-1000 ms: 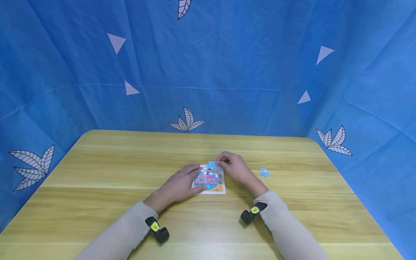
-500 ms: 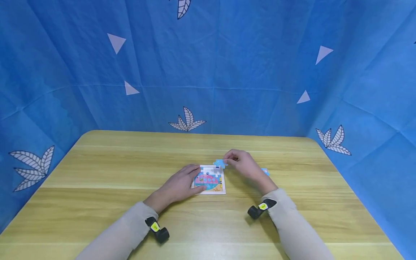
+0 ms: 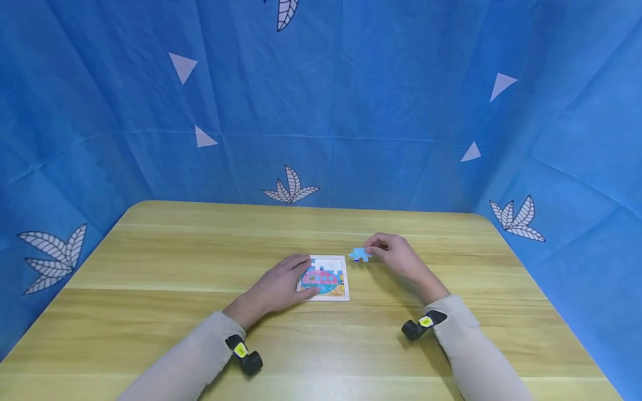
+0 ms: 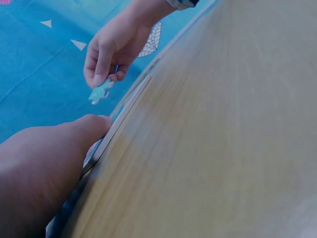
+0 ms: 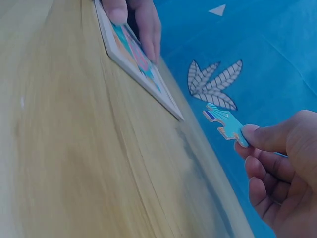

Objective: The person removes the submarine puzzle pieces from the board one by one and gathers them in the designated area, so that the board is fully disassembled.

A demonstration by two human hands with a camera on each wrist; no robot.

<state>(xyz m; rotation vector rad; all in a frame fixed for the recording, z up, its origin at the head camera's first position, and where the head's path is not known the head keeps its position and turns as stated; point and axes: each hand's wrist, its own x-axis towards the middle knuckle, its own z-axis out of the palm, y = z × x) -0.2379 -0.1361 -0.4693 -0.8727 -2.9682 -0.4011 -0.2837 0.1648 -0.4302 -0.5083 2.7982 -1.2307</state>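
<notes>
A small square jigsaw puzzle (image 3: 328, 298) with a white frame lies on the table. Pink, teal and orange pieces fill its lower part, and bare white shows along its top. My left hand (image 3: 278, 285) rests over the puzzle's left side, its thumb on the near edge and its fingers extended toward the far left corner. Just right of the frame, my right hand (image 3: 396, 257) pinches a light-blue puzzle piece (image 3: 359, 255) between thumb and forefinger. In the right wrist view the piece (image 5: 224, 121) is held above the table, tabs pointing away from the hand.
The wooden table (image 3: 321, 345) extends around both hands. A blue cloth backdrop (image 3: 321, 100) with white leaf and triangle prints hangs behind it and at both sides. Dark wrist cameras (image 3: 249, 363) sit on both sleeves.
My right hand has drawn the puzzle piece rightward, from over the frame's top edge to beside it. A second loose piece at the right is now hidden by that hand. My left hand stays put.
</notes>
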